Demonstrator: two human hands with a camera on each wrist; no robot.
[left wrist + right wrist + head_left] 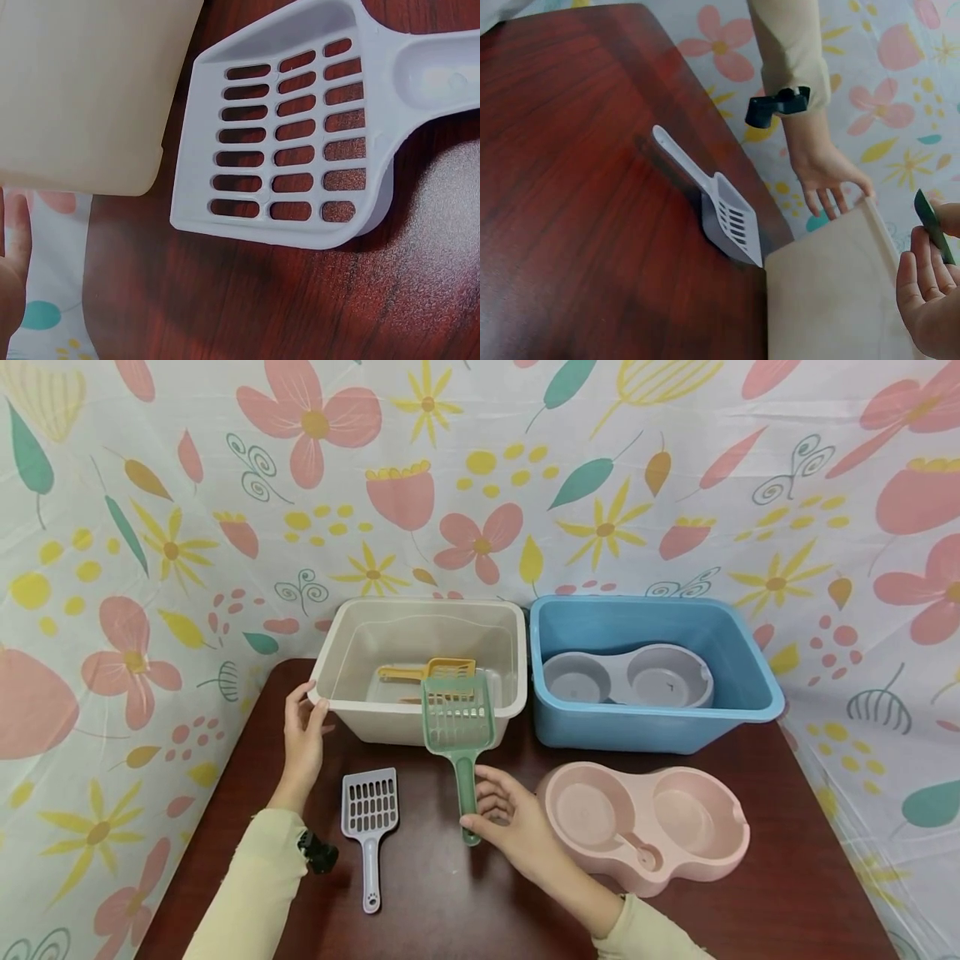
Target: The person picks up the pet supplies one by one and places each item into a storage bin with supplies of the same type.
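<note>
In the head view, my right hand (513,814) pinches the handle of a translucent green litter scoop (459,718) between thumb and fingers. Its slotted head points away and overlaps the front wall of the beige litter box (375,718). My left hand (303,735) is at that box's front left corner, fingertips touching the rim and the other fingers loose outside it. Inside the box lies a yellow slotted scoop (450,670), partly hidden behind the green one. A grey litter scoop (281,142) lies on the table, nearest my left wrist, its handle toward me.
Right of the beige box stands a blue litter box (637,731) with a grey double bowl (618,677) inside. A pink double bowl (641,802) sits on the dark red wooden table (427,910) in front of it. Flower-patterned cloth (480,468) hangs behind and at both sides.
</note>
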